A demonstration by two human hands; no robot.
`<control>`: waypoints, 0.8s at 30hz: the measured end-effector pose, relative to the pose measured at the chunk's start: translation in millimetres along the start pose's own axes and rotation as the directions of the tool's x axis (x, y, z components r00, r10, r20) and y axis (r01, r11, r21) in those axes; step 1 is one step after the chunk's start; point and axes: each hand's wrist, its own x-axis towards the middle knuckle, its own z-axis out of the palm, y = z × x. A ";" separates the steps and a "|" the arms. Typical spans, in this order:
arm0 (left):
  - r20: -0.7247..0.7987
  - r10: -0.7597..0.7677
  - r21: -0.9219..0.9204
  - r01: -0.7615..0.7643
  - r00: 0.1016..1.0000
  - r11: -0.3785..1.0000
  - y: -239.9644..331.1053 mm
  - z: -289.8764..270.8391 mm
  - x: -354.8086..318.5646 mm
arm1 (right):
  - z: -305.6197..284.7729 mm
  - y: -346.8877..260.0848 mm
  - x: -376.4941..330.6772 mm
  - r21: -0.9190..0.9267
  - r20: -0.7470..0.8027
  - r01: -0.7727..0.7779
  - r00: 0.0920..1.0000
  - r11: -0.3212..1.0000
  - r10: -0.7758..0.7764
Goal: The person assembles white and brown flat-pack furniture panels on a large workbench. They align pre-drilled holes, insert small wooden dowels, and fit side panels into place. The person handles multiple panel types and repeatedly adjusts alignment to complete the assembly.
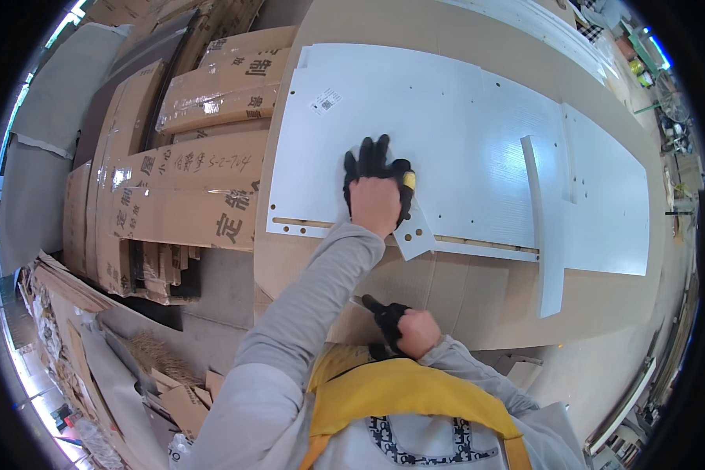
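Observation:
My left hand (pixel 374 184), in a black glove, lies with fingers spread on a large white board (pixel 439 117). By its thumb is a small yellow patch (pixel 409 180); I cannot tell whether it belongs to the glove or to a tool. A small white piece with round holes (pixel 415 235) pokes out beside that hand, over the board's near edge. My right hand (pixel 403 325), black-gloved too, is curled close to my body, forefinger pointing left. A thin light tip shows past that finger; what it belongs to is hidden.
A narrow white strip (pixel 544 227) lies across the board's right part, overhanging the near edge. Brown cardboard (pixel 462 294) is beneath the board. Taped cartons (pixel 188 188) are stacked at left. Cardboard scraps (pixel 184 407) lie on the floor at lower left.

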 end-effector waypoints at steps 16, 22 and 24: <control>0.021 -0.063 0.155 0.059 0.998 0.986 -26.8 -8.9 -40.5 | -83.1 80.5 -4.4 0.292 -0.312 -0.038 0.941 0.956 0.133; 0.085 -0.099 0.209 0.080 0.991 0.975 -11.5 -31.7 -38.0 | -60.8 62.4 -0.7 0.333 -0.445 -0.118 0.855 0.935 0.266; -0.066 0.070 0.180 -0.057 0.995 0.982 -20.8 -40.1 -49.6 | -67.8 58.1 1.1 0.418 -0.468 -0.126 0.819 0.900 0.332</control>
